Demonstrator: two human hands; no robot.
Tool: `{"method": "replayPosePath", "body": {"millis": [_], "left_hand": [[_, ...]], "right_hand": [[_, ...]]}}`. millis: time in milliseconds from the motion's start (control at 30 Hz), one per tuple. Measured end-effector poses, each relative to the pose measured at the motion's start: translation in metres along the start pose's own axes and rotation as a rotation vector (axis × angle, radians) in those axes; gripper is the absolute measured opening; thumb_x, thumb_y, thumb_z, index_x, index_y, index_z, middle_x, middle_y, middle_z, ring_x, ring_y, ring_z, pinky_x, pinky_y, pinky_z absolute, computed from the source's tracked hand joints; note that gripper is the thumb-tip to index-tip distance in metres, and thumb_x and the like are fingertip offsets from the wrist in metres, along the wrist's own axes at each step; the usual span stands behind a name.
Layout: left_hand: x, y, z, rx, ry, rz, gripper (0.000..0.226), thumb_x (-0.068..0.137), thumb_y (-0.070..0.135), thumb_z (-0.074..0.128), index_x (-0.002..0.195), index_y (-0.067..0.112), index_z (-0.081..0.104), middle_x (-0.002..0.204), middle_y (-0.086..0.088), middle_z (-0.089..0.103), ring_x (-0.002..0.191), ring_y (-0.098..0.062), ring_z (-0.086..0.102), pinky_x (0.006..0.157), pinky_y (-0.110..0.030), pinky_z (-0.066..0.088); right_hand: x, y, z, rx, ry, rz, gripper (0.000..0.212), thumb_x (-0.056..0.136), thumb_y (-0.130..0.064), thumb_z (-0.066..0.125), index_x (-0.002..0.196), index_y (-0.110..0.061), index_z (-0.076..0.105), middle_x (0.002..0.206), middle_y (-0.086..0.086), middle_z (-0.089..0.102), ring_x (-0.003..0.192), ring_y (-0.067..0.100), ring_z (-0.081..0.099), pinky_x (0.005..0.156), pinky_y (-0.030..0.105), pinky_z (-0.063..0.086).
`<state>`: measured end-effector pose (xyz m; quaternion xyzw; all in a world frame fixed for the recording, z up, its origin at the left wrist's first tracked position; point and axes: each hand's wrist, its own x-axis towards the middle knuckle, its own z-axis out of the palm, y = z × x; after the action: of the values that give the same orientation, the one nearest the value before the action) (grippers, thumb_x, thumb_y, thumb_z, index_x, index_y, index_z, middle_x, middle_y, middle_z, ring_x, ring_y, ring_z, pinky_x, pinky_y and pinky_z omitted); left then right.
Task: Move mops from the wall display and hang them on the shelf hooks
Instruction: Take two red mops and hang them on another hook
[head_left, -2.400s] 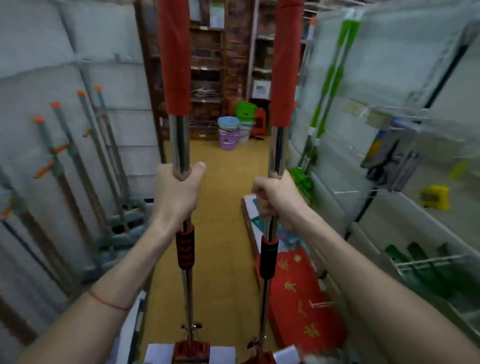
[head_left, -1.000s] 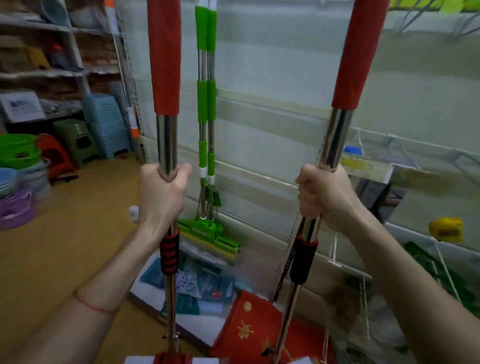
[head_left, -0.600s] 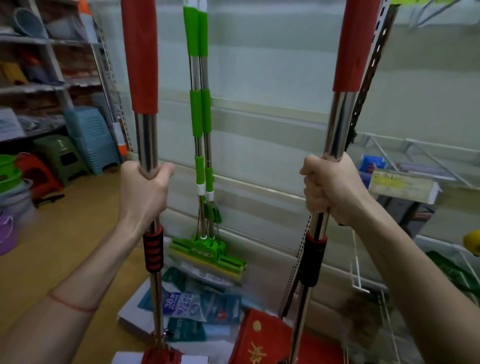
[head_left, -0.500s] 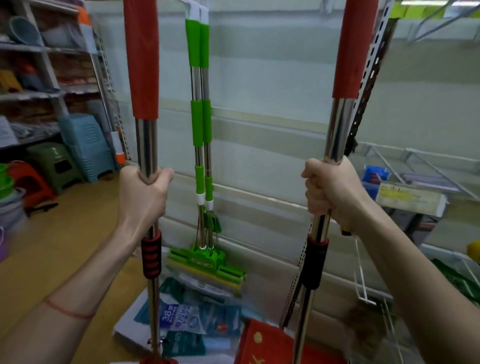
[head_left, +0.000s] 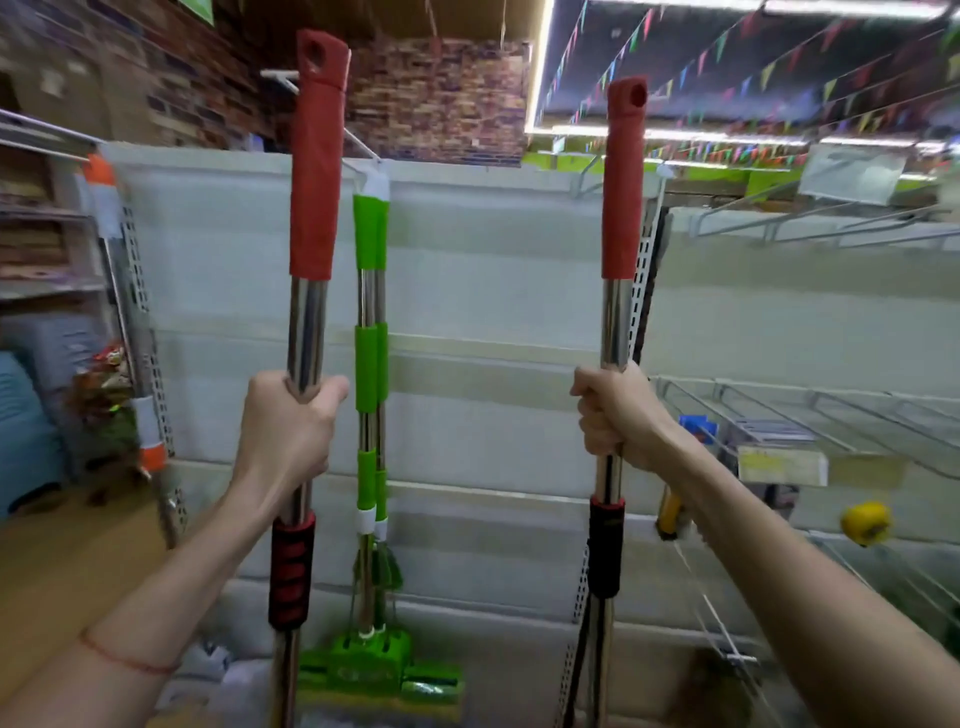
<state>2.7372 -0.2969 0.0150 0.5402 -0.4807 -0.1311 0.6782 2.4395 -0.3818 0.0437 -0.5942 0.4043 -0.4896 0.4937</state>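
Note:
I hold two mops upright, both with steel poles and red top sleeves that end in a hanging hole. My left hand (head_left: 291, 421) grips the left red mop (head_left: 311, 171) around its steel pole. My right hand (head_left: 615, 415) grips the right red mop (head_left: 622, 182) the same way. Between them two green mops (head_left: 370, 364) hang from a white shelf hook (head_left: 358, 150) against the pale back panel (head_left: 493, 291). Another hook (head_left: 587, 179) sticks out near the top of the right mop. Both red mop heads are out of view below.
Wire shelves (head_left: 810, 415) jut out on the right with a blue item and a yellow object (head_left: 862, 522). A perforated upright (head_left: 647, 270) stands just behind the right mop. An orange-tipped pole (head_left: 111, 218) and stacked stools are at the left.
My view has tilted upward, so the tops of both red mops and the hooks above the panel have come into sight. Both hands keep the same grip.

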Motion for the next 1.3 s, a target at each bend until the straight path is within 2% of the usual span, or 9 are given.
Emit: {"method": "replayPosePath", "body": {"millis": [67,200,367,500,733,967,1133,1300], "left_hand": [[0.010,0.008,-0.002,-0.039,-0.022,-0.002,0.046,0.097,0.013,0.064,0.063,0.021,0.034,0.050,-0.004,0.029,0.032,-0.017,0.028,0.037,-0.020,0.029],[0.020,0.024,-0.005,-0.076,-0.091,0.037,0.048,0.095,0.014,0.064,0.061,0.023,0.032,0.055,-0.005,0.029,0.036,-0.018,0.028,0.037,-0.021,0.029],[0.019,0.039,-0.002,-0.103,-0.181,0.076,0.039,0.081,0.034,0.064,0.060,0.022,0.033,0.055,-0.007,0.029,0.040,-0.018,0.029,0.046,-0.028,0.032],[0.017,0.034,0.012,-0.119,-0.210,0.080,0.043,0.093,0.021,0.066,0.064,0.020,0.035,0.058,-0.008,0.030,0.040,-0.018,0.029,0.041,-0.026,0.032],[0.014,0.034,0.030,-0.180,-0.225,0.063,0.042,0.097,0.016,0.065,0.066,0.015,0.037,0.055,-0.007,0.029,0.040,-0.016,0.028,0.042,-0.025,0.030],[0.005,0.042,0.036,-0.211,-0.257,0.055,0.035,0.099,0.010,0.062,0.070,0.009,0.043,0.060,-0.010,0.028,0.039,-0.015,0.025,0.043,-0.024,0.027],[0.003,0.041,0.033,-0.204,-0.257,0.046,0.047,0.100,0.011,0.062,0.064,0.018,0.032,0.054,-0.005,0.025,0.036,-0.016,0.023,0.043,-0.026,0.027],[0.005,0.038,0.025,-0.188,-0.214,0.034,0.051,0.101,0.013,0.063,0.063,0.019,0.030,0.048,-0.004,0.025,0.035,-0.017,0.024,0.040,-0.024,0.028]], "right_hand": [[0.002,-0.003,0.007,-0.003,0.047,-0.001,0.050,0.085,0.000,0.049,0.052,-0.030,0.027,0.047,-0.004,0.022,0.038,0.011,0.016,0.044,0.019,0.019],[0.001,-0.007,0.013,-0.022,0.123,-0.006,0.046,0.086,-0.001,0.050,0.055,-0.028,0.030,0.048,-0.003,0.025,0.038,0.012,0.019,0.041,0.020,0.021],[-0.004,0.003,0.010,-0.049,0.205,0.001,0.041,0.086,-0.002,0.050,0.058,-0.026,0.032,0.049,-0.003,0.026,0.040,0.012,0.020,0.042,0.021,0.021],[-0.009,0.017,0.002,-0.052,0.251,0.007,0.040,0.089,-0.003,0.048,0.057,-0.024,0.036,0.046,-0.004,0.028,0.037,0.012,0.021,0.042,0.019,0.023],[-0.007,0.026,-0.004,-0.052,0.231,0.024,0.040,0.090,-0.002,0.048,0.058,-0.023,0.038,0.047,-0.004,0.031,0.038,0.013,0.024,0.041,0.021,0.024],[0.005,0.022,-0.003,-0.096,0.178,0.058,0.045,0.089,-0.003,0.049,0.054,-0.026,0.032,0.048,-0.002,0.029,0.039,0.015,0.021,0.042,0.022,0.023],[0.015,0.022,0.000,-0.132,0.186,0.085,0.040,0.087,-0.004,0.050,0.058,-0.025,0.032,0.053,0.001,0.028,0.042,0.016,0.022,0.046,0.028,0.022],[0.017,0.028,-0.002,-0.128,0.199,0.086,0.035,0.089,-0.006,0.051,0.062,-0.022,0.036,0.051,0.000,0.031,0.041,0.016,0.024,0.046,0.028,0.024]]}}
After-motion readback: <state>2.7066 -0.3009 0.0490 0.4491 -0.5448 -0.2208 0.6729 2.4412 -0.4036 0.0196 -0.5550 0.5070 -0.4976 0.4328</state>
